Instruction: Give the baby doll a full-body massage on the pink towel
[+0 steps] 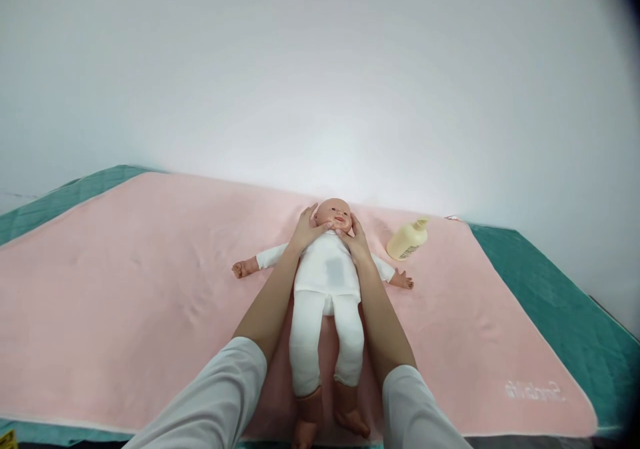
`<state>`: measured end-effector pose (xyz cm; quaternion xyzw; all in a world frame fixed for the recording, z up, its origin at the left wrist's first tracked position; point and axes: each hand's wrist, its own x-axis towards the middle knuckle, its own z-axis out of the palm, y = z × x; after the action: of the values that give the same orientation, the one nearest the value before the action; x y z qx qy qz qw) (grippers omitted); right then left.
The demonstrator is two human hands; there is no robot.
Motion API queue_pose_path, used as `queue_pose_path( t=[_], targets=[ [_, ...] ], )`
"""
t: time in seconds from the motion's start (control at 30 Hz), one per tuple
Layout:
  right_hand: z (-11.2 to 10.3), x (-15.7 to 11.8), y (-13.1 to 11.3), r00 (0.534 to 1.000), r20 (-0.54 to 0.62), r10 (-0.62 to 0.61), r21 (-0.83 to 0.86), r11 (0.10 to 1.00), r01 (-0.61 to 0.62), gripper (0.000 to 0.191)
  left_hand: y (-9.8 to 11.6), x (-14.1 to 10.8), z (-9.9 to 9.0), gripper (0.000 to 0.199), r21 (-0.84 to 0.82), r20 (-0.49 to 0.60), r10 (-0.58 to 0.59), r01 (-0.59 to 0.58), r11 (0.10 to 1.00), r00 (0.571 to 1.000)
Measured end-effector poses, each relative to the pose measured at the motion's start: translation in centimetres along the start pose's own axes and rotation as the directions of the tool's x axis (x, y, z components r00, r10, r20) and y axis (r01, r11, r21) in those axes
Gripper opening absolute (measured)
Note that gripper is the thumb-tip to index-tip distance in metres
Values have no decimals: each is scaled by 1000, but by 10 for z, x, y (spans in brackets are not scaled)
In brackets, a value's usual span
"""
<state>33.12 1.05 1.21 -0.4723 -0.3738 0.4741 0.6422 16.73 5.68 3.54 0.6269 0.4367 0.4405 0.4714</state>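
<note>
A baby doll [313, 275] in a white top and white trousers lies on its back on a pink blanket [150, 289], arms spread and feet towards me. My left hand [306, 230] cups one side of its head and jaw, with the thumb under the chin. On the other side, my right hand [357, 238] holds the cheek and jaw, its thumb also near the chin. The fingers behind the head are partly hidden. A grey rectangular patch shows on the doll's chest.
A pale yellow pump bottle [407, 239] lies tilted on the blanket, right of the doll's head. Under the blanket a green quilted cover [560, 309] shows at both sides. A white wall [320, 82] rises behind the far edge.
</note>
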Motion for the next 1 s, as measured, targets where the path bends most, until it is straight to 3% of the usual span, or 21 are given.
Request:
queue_pose_path(
  t=[0.17,0.33,0.5,0.73,0.87,1.0],
  targets=[
    [0,3,1,998,57,-22,-43,999,25,109,1,0,3,101,-160,66,-31,41,986,997],
    [0,9,0,997,75,-34,-87,995,40,106,-11,6,4,95,-65,109,43,-36,997,993],
    [1,11,-1,993,70,-98,-124,987,106,99,-17,11,4,96,-43,86,52,-49,998,995],
    [1,9,1,995,45,-86,-138,986,91,102,-10,5,2,97,-192,98,-27,45,980,995],
    [-1,7,-3,993,51,-111,-156,981,117,91,-2,4,-1,94,-226,105,-86,108,968,991],
    [-2,6,-4,989,68,-132,-124,982,139,88,-3,5,-4,91,-230,134,-61,91,969,989]
  ],
)
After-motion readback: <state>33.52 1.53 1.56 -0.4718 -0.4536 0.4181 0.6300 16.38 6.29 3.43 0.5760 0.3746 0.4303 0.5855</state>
